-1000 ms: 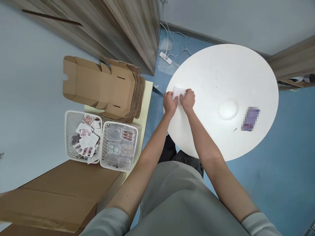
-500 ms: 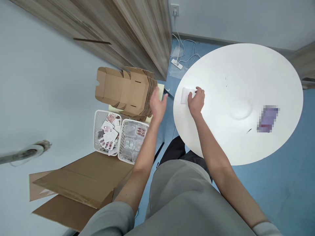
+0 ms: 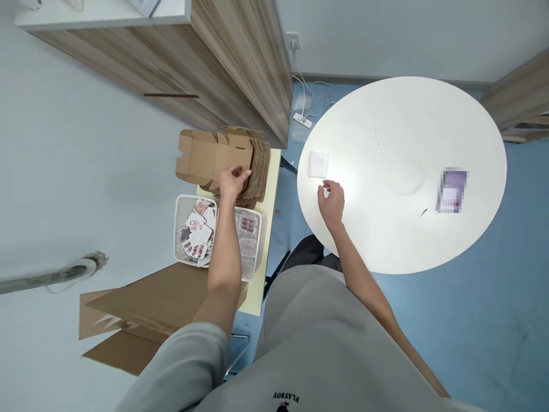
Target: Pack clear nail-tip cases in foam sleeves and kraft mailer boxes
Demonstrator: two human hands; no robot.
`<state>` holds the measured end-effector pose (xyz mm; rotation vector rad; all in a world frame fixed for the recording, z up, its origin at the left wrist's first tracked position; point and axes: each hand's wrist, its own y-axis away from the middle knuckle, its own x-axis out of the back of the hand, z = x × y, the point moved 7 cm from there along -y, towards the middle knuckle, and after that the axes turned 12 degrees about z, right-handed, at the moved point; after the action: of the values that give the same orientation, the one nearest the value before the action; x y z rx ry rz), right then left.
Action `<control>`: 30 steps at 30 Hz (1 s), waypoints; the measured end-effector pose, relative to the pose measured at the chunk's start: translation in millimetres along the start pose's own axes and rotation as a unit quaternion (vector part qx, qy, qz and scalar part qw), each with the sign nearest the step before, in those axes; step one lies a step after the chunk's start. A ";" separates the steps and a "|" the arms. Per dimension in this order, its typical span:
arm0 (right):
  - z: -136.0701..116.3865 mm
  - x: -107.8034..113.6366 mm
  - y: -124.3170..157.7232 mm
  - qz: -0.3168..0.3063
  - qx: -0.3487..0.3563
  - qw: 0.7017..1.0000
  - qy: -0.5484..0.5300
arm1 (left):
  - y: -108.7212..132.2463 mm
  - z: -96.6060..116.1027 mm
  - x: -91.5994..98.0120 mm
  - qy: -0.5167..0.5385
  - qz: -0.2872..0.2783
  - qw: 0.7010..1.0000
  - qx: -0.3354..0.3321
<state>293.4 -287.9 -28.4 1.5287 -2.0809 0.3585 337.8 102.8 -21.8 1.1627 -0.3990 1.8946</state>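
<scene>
My left hand (image 3: 232, 183) is over the top sheet of a stack of flat, unfolded brown cardboard boxes (image 3: 201, 157). Its thumb stands apart from loosely bent fingers, and whether they press on the cardboard is hard to see. On the left edge of the white oval table (image 3: 386, 229) lies a small square white packet (image 3: 318, 165). Just below that packet rests my right hand (image 3: 332, 205), fingers slightly curled, with a gap between thumb and forefinger and nothing in it.
Two white baskets, one with printed cards (image 3: 197, 232) and one with clear plastic cases (image 3: 249, 243), stand on a pale yellow side table (image 3: 253, 306). An open carton (image 3: 167, 297) is nearer me. A blurred purple object (image 3: 452, 191) lies on the oval table. Cables and a power strip (image 3: 302, 120) sit on the floor.
My left hand has moved left, from beside the cardboard stack to over its top sheet. My right hand has come off the white packet and drawn back towards me. The view has shifted.
</scene>
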 end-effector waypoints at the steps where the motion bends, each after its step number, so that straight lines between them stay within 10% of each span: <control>1: -1.8 2.8 3.2 0.000 0.005 1.000 -0.001 | -0.1 -0.9 -0.4 0.004 0.000 1.000 -0.003; 11: -30.0 20.6 39.8 -0.037 0.024 0.999 -0.010 | 31.1 33.3 -3.7 -0.166 0.020 0.984 -0.053; 21: -49.5 64.8 36.8 0.005 0.028 0.996 -0.085 | 74.8 66.5 124.3 -0.214 0.196 0.956 -0.036; 30: -50.2 101.3 30.8 0.041 0.032 0.992 -0.118 | 70.8 75.4 116.4 -0.244 0.159 0.957 0.001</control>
<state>254.9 -333.8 72.3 1.5920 -2.3417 0.2893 301.0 71.4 126.2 1.6493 -0.9015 1.8528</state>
